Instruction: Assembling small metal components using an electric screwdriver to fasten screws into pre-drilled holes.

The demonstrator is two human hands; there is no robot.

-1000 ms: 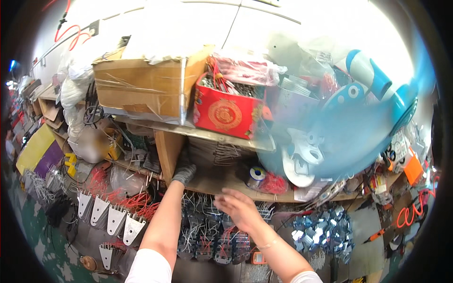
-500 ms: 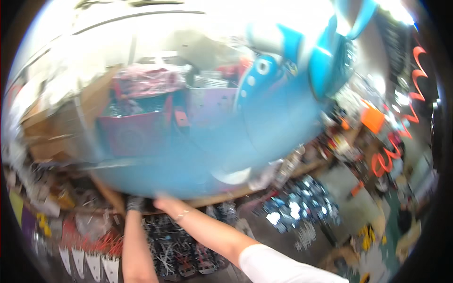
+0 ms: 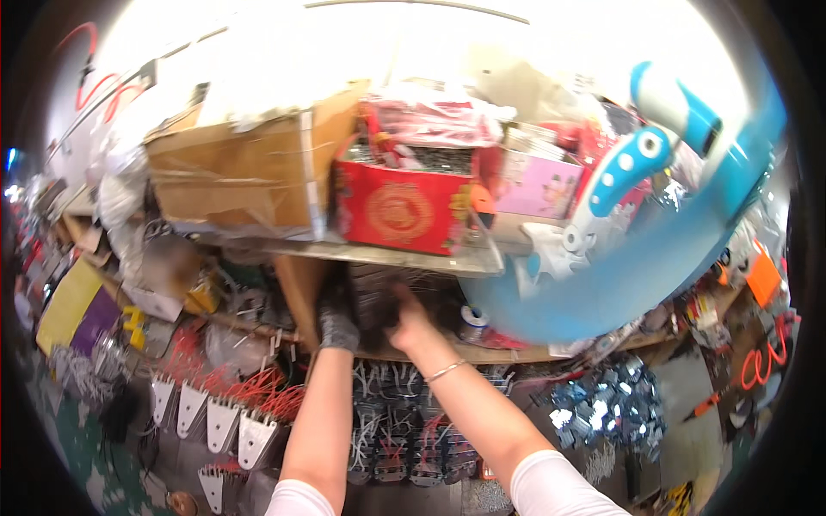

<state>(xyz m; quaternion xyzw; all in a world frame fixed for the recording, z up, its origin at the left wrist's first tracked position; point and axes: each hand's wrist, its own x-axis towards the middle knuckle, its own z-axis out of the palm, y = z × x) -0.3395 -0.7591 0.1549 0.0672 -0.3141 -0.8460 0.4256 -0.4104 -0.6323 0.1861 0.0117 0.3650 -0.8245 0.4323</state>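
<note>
Both arms reach forward into the dark space beneath a shelf. My left hand, in a grey glove, is beside an upright wooden board; its fingers are lost in shadow. My right hand is bare, with a bracelet on the wrist. Its thumb side points up, and its other fingers are blurred and dark. Between the hands lies a dark, streaky mass whose kind I cannot make out. A spool of wire stands to the right of my right hand.
Above, the shelf carries a cardboard box and a red box. A blue-and-white magnifier lamp fills the right. Below are dark wired parts, white brackets with red wires, and a pile of shiny pieces.
The view has swung left, so the shelf, boxes and lamp sit farther right and are sharper. Both hands appear farther right and higher in the picture, showing more clearly in the shelf space.
</note>
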